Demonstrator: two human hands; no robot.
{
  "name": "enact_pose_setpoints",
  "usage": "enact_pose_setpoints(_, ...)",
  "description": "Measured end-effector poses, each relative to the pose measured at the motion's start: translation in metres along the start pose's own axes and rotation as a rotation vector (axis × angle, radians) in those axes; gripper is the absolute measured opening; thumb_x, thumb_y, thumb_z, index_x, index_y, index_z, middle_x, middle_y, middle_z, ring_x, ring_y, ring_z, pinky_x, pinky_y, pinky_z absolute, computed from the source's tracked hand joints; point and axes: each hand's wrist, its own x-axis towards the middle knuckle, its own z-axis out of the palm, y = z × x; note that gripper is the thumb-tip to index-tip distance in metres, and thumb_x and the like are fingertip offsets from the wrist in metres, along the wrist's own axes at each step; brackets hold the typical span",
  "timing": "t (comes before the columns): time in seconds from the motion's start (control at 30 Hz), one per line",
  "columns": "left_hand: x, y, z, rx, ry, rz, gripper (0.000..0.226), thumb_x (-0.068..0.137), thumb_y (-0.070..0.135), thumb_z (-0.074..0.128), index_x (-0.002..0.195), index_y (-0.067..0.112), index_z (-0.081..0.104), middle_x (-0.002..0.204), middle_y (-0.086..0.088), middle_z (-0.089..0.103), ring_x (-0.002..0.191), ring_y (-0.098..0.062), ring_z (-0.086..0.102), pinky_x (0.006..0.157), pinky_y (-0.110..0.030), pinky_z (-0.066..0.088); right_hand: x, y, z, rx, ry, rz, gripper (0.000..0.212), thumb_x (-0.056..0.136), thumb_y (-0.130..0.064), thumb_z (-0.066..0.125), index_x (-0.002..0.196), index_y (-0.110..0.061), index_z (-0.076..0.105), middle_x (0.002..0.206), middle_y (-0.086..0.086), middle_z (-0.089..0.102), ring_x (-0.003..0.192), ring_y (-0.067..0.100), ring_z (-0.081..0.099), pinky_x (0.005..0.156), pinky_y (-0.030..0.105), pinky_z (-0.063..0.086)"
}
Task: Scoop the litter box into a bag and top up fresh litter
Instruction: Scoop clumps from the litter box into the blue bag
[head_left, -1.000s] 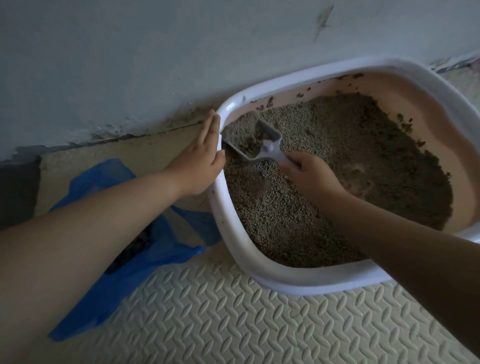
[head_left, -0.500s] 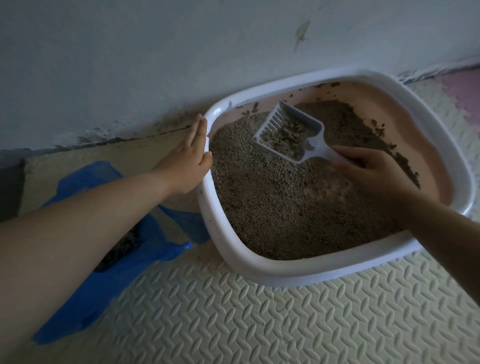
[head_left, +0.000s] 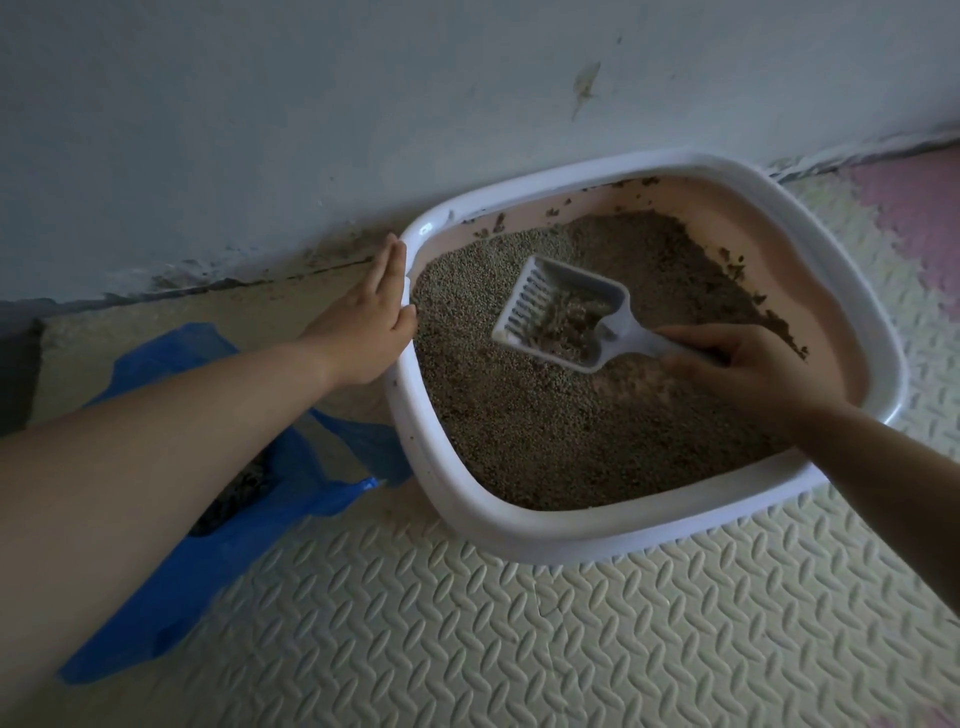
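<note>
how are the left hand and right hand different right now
The left hand lies flat, fingers straight, against the litter box rim; the right hand curls round the scoop handle. The left hand is outside the box; the right hand is over the litter inside. Both are bare and at the box.

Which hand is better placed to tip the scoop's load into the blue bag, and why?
The right hand: it grips the loaded scoop over the litter. The left hand lies flat against the litter box rim, holding nothing.
</note>
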Motion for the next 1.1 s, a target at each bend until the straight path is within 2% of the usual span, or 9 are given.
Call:
enact_pose_setpoints(0.13, -0.001, 0.000, 0.002, 0.002, 0.004, -0.012, 0.064, 0.102, 0.031, 0.024, 0.150, 0.016, -0.014, 0.157, 0.003, -0.023, 0.146, -0.017, -0.004, 0.115, -0.033, 0.009, -0.001, -0.004, 0.003, -0.015, -0.018, 0.002, 0.028, 0.087, -0.021, 0.065, 0.108, -0.039, 0.062, 0.064, -0.024, 0.065, 0.054, -0.004, 0.055, 0.056, 0.005, 0.040)
enact_pose_setpoints(0.37, -0.006, 0.003, -0.002, 0.024, -0.006, -0.024, 0.063, 0.103, 0.032, 0.025, 0.151, 0.015, -0.013, 0.157, 0.002, -0.022, 0.146, -0.017, -0.005, 0.115, -0.033, 0.008, -0.005, -0.009, 0.008, 0.079, -0.010, 0.037, 0.028, 0.087, -0.022, 0.063, 0.114, -0.031, 0.064, 0.070, -0.008, 0.069, 0.052, -0.001, 0.055, 0.056, 0.007, 0.041)
enact_pose_setpoints(0.47, -0.007, 0.006, -0.002, 0.040, -0.007, -0.028, 0.063, 0.103, 0.032, 0.025, 0.151, 0.014, -0.012, 0.157, 0.001, -0.021, 0.147, -0.018, -0.005, 0.116, -0.034, 0.008, -0.008, -0.010, 0.008, 0.051, -0.036, 0.036, 0.031, 0.082, -0.035, 0.062, 0.113, -0.034, 0.066, 0.077, -0.002, 0.071, 0.061, 0.017, 0.060, 0.065, 0.021, 0.045)
enact_pose_setpoints(0.57, -0.008, 0.007, -0.003, 0.046, -0.007, -0.039, 0.063, 0.102, 0.033, 0.025, 0.151, 0.014, -0.011, 0.158, 0.001, -0.021, 0.147, -0.018, -0.005, 0.116, -0.033, 0.008, -0.011, -0.009, 0.007, 0.060, -0.051, 0.037, 0.026, 0.083, -0.031, 0.063, 0.106, -0.041, 0.065, 0.082, 0.003, 0.072, 0.063, 0.015, 0.059, 0.065, 0.018, 0.045)
enact_pose_setpoints(0.63, -0.009, 0.008, -0.003, 0.055, -0.008, -0.042, 0.063, 0.102, 0.034, 0.025, 0.151, 0.015, -0.011, 0.157, 0.002, -0.021, 0.146, -0.017, -0.005, 0.116, -0.033, 0.008, -0.013, -0.009, 0.006, 0.010, -0.081, 0.025, 0.027, 0.085, -0.024, 0.065, 0.107, -0.040, 0.065, 0.084, -0.007, 0.073, 0.069, 0.014, 0.063, 0.070, 0.019, 0.048)
enact_pose_setpoints(0.7, -0.010, 0.008, -0.003, 0.058, -0.005, -0.038, 0.063, 0.102, 0.034, 0.024, 0.151, 0.015, -0.011, 0.158, 0.001, -0.020, 0.147, -0.017, -0.005, 0.116, -0.033, 0.008, -0.013, -0.012, 0.005, 0.040, -0.066, 0.036, 0.027, 0.086, -0.022, 0.064, 0.111, -0.033, 0.066, 0.079, -0.011, 0.071, 0.064, 0.006, 0.059, 0.063, 0.011, 0.043)
enact_pose_setpoints(0.77, -0.013, 0.008, -0.004, 0.056, -0.008, -0.034, 0.063, 0.102, 0.035, 0.024, 0.151, 0.016, -0.011, 0.158, 0.002, -0.020, 0.147, -0.017, -0.005, 0.116, -0.034, 0.009, -0.011, -0.016, 0.005, 0.046, -0.073, 0.033, 0.025, 0.086, -0.024, 0.065, 0.104, -0.041, 0.065, 0.073, -0.006, 0.070, 0.062, 0.007, 0.057, 0.059, 0.014, 0.041)
enact_pose_setpoints(0.9, -0.024, 0.003, -0.010, 0.042, -0.007, -0.022, 0.065, 0.102, 0.040, 0.027, 0.152, 0.019, -0.008, 0.158, 0.006, -0.018, 0.146, -0.014, -0.004, 0.115, -0.034, 0.010, -0.005, -0.032, 0.015, 0.051, -0.143, 0.005, 0.026, 0.085, -0.022, 0.065, 0.100, -0.044, 0.063, 0.069, -0.020, 0.069, 0.056, -0.005, 0.057, 0.056, 0.008, 0.041)
enact_pose_setpoints(1.1, -0.077, -0.028, -0.028, 0.027, 0.097, -0.036, 0.065, 0.100, 0.040, 0.034, 0.152, 0.024, -0.001, 0.159, 0.012, -0.011, 0.146, -0.010, 0.002, 0.117, -0.031, 0.011, 0.007, -0.064, 0.040, 0.123, -0.190, -0.042, 0.025, 0.082, -0.033, 0.065, 0.104, -0.043, 0.065, 0.070, 0.003, 0.066, 0.058, 0.011, 0.053, 0.054, 0.021, 0.041)
